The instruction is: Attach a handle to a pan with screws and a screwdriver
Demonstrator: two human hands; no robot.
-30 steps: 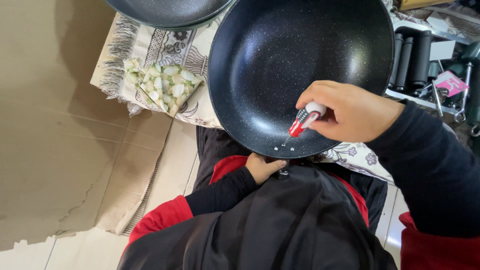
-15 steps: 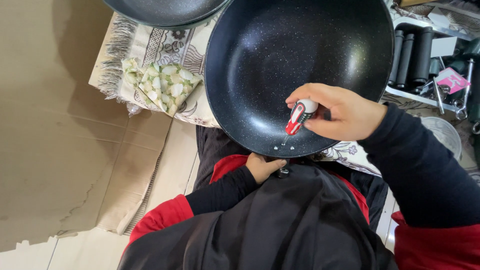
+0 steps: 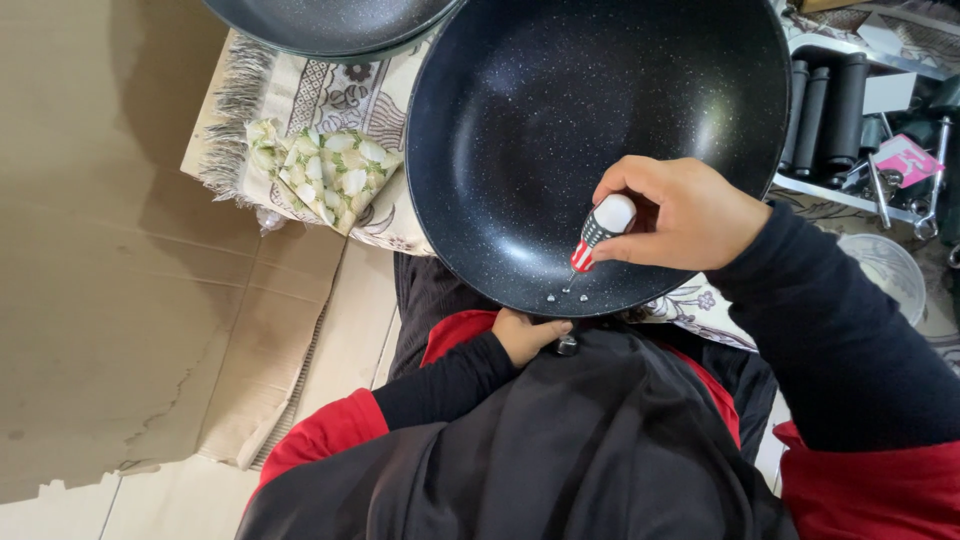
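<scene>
Grip: right hand [image 3: 690,215] pinching screwdriver [image 3: 597,232]; left hand [image 3: 528,334] clasps pan [image 3: 560,130] underneath.
Risk: tip may slip, scratching coating.

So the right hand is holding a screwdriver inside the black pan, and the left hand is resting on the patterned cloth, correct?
Not quite. In the head view the left hand is under the pan's near rim, not on the cloth. The right hand does hold the screwdriver inside it.

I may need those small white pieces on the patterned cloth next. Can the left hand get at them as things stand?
Probably not straight away. The left hand is tucked under the near rim of the black pan, seemingly bracing it. The packet of white pieces lies uncovered left of the pan, so the way looks free once that hand lets go.
</scene>
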